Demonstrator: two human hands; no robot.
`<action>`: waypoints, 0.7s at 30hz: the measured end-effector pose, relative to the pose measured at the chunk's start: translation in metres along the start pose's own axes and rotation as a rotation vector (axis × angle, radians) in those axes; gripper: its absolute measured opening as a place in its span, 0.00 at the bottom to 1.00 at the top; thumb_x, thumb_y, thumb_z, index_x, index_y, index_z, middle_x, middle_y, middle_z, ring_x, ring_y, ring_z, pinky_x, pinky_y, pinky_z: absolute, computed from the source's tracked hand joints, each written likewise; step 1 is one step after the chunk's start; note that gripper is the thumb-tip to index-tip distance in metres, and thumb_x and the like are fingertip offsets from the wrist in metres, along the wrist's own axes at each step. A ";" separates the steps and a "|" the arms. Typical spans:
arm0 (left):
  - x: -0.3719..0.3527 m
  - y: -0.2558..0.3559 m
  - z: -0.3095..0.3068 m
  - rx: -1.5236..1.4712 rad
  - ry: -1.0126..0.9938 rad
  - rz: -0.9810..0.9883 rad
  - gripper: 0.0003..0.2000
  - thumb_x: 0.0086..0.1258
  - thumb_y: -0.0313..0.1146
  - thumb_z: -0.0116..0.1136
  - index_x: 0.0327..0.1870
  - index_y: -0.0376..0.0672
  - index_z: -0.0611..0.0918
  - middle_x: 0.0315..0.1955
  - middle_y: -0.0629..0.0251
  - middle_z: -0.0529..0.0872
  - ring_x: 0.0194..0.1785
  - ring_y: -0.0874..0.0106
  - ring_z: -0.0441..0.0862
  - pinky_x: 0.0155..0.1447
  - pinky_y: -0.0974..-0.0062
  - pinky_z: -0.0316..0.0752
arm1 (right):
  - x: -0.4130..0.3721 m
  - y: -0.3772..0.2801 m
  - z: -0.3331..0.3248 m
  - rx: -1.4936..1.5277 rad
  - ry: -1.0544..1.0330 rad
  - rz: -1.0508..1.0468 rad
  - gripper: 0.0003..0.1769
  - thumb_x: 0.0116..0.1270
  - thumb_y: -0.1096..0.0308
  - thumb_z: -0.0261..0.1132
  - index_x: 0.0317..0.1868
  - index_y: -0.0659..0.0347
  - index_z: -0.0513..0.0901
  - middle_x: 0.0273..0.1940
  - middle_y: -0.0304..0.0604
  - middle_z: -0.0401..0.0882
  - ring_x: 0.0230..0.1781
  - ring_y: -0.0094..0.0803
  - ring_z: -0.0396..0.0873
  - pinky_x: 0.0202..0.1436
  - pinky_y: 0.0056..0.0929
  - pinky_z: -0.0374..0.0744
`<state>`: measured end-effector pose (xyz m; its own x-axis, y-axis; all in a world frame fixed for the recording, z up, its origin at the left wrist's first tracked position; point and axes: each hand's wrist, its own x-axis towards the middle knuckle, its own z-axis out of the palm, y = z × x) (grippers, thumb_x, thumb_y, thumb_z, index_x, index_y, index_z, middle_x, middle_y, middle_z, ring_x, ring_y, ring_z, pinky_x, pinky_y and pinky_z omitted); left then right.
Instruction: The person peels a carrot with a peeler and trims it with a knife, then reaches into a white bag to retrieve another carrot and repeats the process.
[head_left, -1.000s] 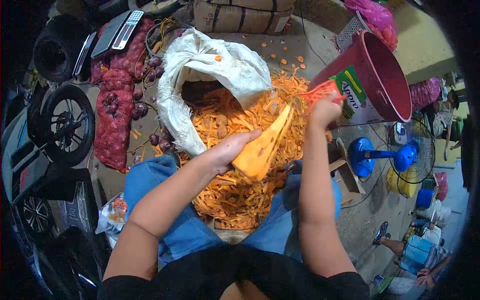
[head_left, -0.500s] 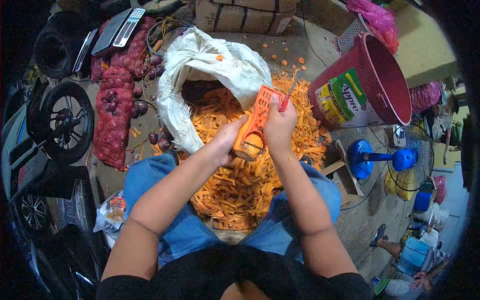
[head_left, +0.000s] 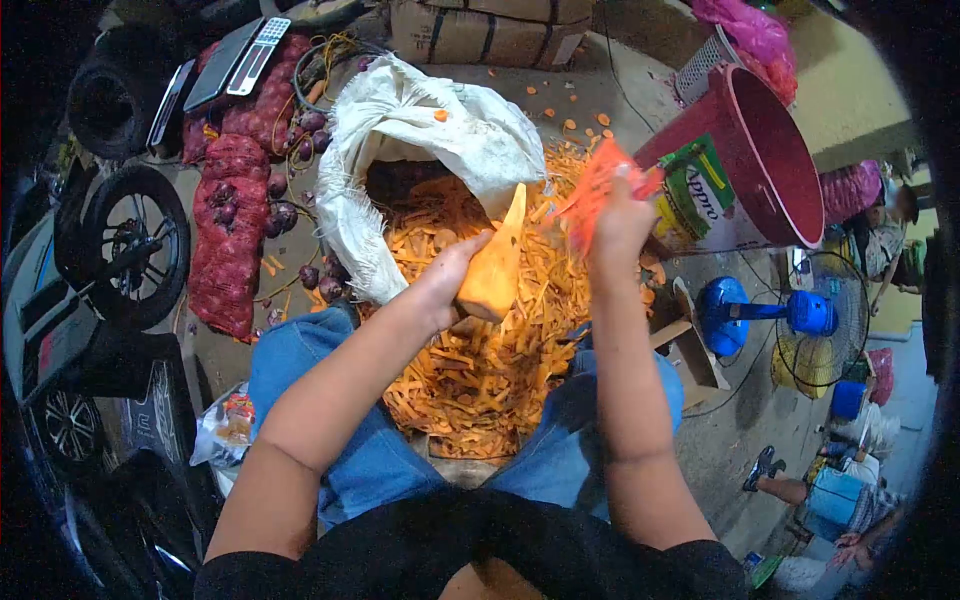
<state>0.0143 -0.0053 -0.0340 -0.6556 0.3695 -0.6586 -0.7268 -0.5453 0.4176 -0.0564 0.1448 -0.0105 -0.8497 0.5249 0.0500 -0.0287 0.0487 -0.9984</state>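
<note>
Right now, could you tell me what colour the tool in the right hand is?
The tool is orange-red; head view.

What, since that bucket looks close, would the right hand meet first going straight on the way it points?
Probably the floor with scattered orange bits: the right hand, gripping the orange peeler, points just left of the red bucket. Depth is unclear.

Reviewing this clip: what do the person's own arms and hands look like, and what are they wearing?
Both forearms are bare. The left hand and right hand wear no gloves, and no watch or bracelet shows. The person wears a black top and blue jeans.
</note>
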 end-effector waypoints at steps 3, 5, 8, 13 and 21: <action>0.000 0.001 0.001 -0.044 -0.090 0.026 0.16 0.64 0.43 0.34 0.41 0.41 0.71 0.31 0.65 0.77 0.31 0.73 0.76 0.35 0.75 0.73 | -0.046 0.001 0.013 -0.101 -0.296 -0.094 0.12 0.59 0.65 0.52 0.23 0.64 0.69 0.17 0.35 0.67 0.17 0.22 0.62 0.20 0.23 0.62; -0.006 0.001 0.006 -0.071 -0.139 0.074 0.16 0.64 0.43 0.35 0.41 0.41 0.71 0.30 0.65 0.78 0.30 0.73 0.77 0.34 0.74 0.74 | -0.055 0.007 0.017 -0.091 -0.284 -0.130 0.11 0.59 0.66 0.51 0.24 0.65 0.69 0.17 0.37 0.67 0.17 0.23 0.63 0.20 0.24 0.62; -0.009 0.003 0.010 0.052 -0.105 0.037 0.16 0.64 0.43 0.35 0.40 0.41 0.71 0.28 0.65 0.78 0.28 0.73 0.77 0.33 0.75 0.74 | -0.054 0.001 0.016 -0.176 -0.247 -0.173 0.10 0.59 0.68 0.50 0.25 0.67 0.70 0.17 0.43 0.67 0.18 0.25 0.64 0.22 0.26 0.63; -0.011 0.002 0.012 0.206 -0.172 0.019 0.17 0.63 0.43 0.37 0.41 0.39 0.72 0.31 0.63 0.78 0.29 0.73 0.77 0.35 0.76 0.74 | -0.024 0.014 0.010 -0.317 -0.108 -0.267 0.09 0.58 0.69 0.50 0.26 0.68 0.70 0.19 0.45 0.70 0.18 0.30 0.66 0.24 0.29 0.65; -0.015 -0.009 0.008 0.227 -0.121 -0.058 0.17 0.63 0.44 0.37 0.41 0.40 0.71 0.31 0.64 0.78 0.30 0.75 0.76 0.35 0.78 0.72 | 0.053 0.029 -0.038 -0.113 0.291 -0.060 0.11 0.58 0.66 0.51 0.22 0.63 0.69 0.16 0.32 0.63 0.16 0.20 0.63 0.21 0.22 0.63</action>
<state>0.0286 0.0002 -0.0230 -0.6213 0.4902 -0.6113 -0.7822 -0.3429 0.5201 -0.0824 0.2067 -0.0362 -0.6615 0.7385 0.1306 -0.0021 0.1723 -0.9850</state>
